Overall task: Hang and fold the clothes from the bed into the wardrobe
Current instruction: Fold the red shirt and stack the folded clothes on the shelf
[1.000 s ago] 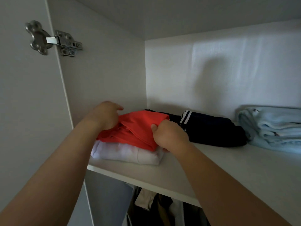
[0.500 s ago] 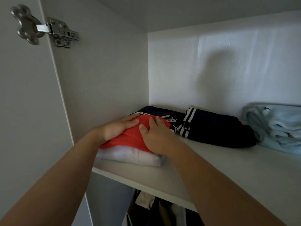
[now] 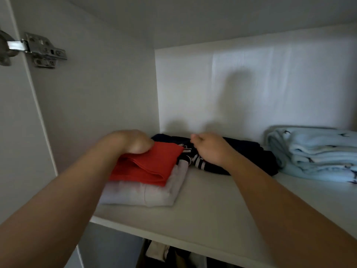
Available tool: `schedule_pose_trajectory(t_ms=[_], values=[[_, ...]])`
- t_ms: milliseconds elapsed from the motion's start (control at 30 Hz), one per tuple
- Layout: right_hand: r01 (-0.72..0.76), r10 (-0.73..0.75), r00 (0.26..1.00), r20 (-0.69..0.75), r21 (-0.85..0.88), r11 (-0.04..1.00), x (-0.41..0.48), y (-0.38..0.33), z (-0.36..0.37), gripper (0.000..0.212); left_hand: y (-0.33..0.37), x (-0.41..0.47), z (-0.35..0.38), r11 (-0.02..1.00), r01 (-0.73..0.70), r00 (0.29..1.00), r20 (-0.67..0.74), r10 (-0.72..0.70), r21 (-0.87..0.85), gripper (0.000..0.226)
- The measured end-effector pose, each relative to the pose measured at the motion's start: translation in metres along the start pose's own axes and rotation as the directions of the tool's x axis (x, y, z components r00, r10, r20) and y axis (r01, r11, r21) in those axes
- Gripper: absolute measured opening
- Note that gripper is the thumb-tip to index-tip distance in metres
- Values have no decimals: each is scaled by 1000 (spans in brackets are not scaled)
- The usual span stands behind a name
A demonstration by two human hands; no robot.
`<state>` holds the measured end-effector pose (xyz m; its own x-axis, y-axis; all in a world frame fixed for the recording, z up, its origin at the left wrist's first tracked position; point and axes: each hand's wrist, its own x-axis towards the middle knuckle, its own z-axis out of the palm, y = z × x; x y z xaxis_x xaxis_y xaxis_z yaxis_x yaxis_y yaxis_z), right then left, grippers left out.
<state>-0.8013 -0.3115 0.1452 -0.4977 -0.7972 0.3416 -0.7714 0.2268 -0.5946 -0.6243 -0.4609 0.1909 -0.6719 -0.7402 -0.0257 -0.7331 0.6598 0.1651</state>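
- On the left end of the white wardrobe shelf (image 3: pixel 202 209), the folded orange-red cotton top (image 3: pixel 150 167) lies on a folded white garment (image 3: pixel 154 196), its open fold edges facing me.
- My left hand (image 3: pixel 133 141) rests on the far left corner of the orange-red top. The wrist is bent and the fingers are hidden behind it, so I cannot tell whether they pinch cloth or only press.
- My right hand (image 3: pixel 210 149) lies on the dark navy garment with white stripes (image 3: pixel 257 157) just beside the stack. Its fingers are loosely curled and I see nothing caught in them.
- I judge the step to be settling the top squarely. I would press flat and slide the palm forward so that the layers do not bunch.
- The top sits skewed towards the back. I would line it up with the white garment before letting go.
- I would hold the navy garment back from the stack, and well away from the pale blue folded fleece blanket (image 3: pixel 316 151) on the right.
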Motion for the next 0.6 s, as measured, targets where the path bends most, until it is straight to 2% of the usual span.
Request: schedule_pose_trajectory(t_ms=[33,100,167,200,300,367,433,500,600], values=[[-61,59,995,-85,-20,998,3,14,-15,50,20,1,0,993,-60,993,-98,70,97,49],[-220,206,953,-224,-41,975,2,43,-44,45,63,1,12,968,-222,955,-172,240,119,51],[-396,351,892,-286,-117,911,-6,73,-63,42,105,4,32,916,-372,915,-107,390,152,46],[-474,420,861,-287,-152,867,-10,86,-68,43,123,9,44,896,-400,907,-56,417,193,49],[-631,574,773,-269,-240,738,-17,109,-69,56,164,26,71,863,-376,923,54,381,337,78],[-671,599,741,-303,-317,670,-20,110,-69,61,177,37,84,836,-337,939,96,329,433,102],[-684,612,729,-307,-352,639,-21,110,-71,61,180,47,95,827,-324,943,83,324,460,113],[-680,632,730,-261,-370,633,-20,115,-73,62,179,55,103,846,-342,935,61,349,410,105],[-673,642,733,-225,-379,635,-20,125,-73,62,177,61,111,893,-347,932,0,363,286,73]])
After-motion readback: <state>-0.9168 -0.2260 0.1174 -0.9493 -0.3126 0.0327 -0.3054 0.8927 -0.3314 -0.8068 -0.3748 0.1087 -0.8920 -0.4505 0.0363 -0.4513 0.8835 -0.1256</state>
